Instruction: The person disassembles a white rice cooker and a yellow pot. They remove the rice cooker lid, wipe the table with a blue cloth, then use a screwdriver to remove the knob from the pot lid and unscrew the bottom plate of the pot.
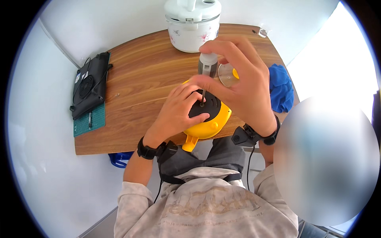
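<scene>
A round yellow clock-like device with a black back panel lies face down at the near edge of the wooden table. My left hand grips its body and black back. My right hand holds a screwdriver with a grey and white handle upright. The screwdriver's thin shaft stands in a hole in the black back panel.
A white rice cooker stands at the table's far edge. A clear round disc lies beside my right hand. A blue cloth sits at the right edge. A black laptop cooling pad and a green cutting mat lie at the left.
</scene>
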Motion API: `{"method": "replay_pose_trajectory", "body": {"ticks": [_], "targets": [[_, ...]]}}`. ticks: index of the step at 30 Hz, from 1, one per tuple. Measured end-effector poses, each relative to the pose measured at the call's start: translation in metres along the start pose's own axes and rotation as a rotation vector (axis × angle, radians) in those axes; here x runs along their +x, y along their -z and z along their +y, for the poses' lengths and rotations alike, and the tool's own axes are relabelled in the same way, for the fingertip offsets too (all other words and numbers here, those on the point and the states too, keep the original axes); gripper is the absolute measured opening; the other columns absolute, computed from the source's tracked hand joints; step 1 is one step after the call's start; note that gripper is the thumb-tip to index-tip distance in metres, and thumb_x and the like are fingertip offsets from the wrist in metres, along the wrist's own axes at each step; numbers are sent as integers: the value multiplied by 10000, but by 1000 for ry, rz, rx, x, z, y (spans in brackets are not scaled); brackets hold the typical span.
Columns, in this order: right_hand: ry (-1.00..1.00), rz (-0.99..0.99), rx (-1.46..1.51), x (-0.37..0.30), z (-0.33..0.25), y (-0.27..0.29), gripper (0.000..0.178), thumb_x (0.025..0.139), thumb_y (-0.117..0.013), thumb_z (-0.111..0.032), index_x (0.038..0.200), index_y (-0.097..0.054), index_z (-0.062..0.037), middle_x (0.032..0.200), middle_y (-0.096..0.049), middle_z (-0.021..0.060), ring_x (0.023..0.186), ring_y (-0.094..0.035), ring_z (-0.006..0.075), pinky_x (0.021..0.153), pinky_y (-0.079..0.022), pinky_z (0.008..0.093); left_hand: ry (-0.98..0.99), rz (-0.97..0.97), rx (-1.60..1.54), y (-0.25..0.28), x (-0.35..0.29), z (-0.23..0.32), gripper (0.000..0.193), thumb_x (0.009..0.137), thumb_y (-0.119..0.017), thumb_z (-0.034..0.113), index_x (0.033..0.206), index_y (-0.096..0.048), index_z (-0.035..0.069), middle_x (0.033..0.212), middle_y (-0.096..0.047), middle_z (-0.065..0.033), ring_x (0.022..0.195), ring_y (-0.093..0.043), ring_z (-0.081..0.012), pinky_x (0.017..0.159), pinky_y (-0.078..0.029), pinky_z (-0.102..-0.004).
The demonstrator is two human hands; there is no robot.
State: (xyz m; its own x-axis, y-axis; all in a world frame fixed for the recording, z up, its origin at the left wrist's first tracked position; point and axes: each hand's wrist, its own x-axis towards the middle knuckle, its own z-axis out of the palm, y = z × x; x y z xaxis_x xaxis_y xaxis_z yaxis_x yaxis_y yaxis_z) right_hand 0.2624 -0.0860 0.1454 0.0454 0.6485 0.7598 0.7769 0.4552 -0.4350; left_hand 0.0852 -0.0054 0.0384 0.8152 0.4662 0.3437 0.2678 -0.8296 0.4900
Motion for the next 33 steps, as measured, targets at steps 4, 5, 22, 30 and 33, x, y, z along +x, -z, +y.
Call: {"method": "replay_pose_trajectory", "body": {"ticks": [4, 5, 22, 30, 33], "targets": [[59, 21, 37, -1, 8, -3, 405, 747, -868, -121, 1091, -656, -102, 994, -638, 80, 806, -696, 232, 648, -541, 323, -12, -1, 14, 0, 1, 0, 407, 849, -751, 406, 1021, -636, 55, 1356, -551, -134, 1398, -425, -327, 1131, -341, -453], [34, 22, 72, -2, 7, -4, 387, 759, -853, -98, 1093, -657, -102, 992, -640, 81, 813, -698, 237, 654, -547, 322, -12, 1, 17, 0, 1, 0, 406, 849, -752, 407, 1018, -637, 56, 1354, -552, -134, 1397, -426, -328, 1131, -341, -455], [22, 70, 155, -1, 4, -11, 393, 741, -869, -126, 1079, -670, -107, 906, -679, 66, 689, -618, 212, 632, -509, 306, -12, 31, 3, -3, 0, 0, 371, 847, -749, 390, 1000, -638, 70, 1361, -546, -121, 1395, -427, -325, 1132, -338, -449], [-42, 76, 275, -9, 2, -11, 320, 768, -857, -115, 1043, -696, -86, 964, -703, 70, 824, -702, 213, 728, -569, 302, -28, 35, 20, -4, -1, 0, 366, 847, -751, 390, 1001, -638, 78, 1363, -540, -127, 1391, -431, -325, 1128, -342, -452], [-180, 114, 509, -8, -6, -13, 278, 801, -812, -72, 1047, -684, -87, 984, -713, 79, 882, -729, 225, 758, -582, 298, -38, 45, 25, -4, 0, 0, 373, 848, -751, 398, 999, -637, 77, 1361, -541, -130, 1396, -427, -325, 1128, -342, -456]]}}
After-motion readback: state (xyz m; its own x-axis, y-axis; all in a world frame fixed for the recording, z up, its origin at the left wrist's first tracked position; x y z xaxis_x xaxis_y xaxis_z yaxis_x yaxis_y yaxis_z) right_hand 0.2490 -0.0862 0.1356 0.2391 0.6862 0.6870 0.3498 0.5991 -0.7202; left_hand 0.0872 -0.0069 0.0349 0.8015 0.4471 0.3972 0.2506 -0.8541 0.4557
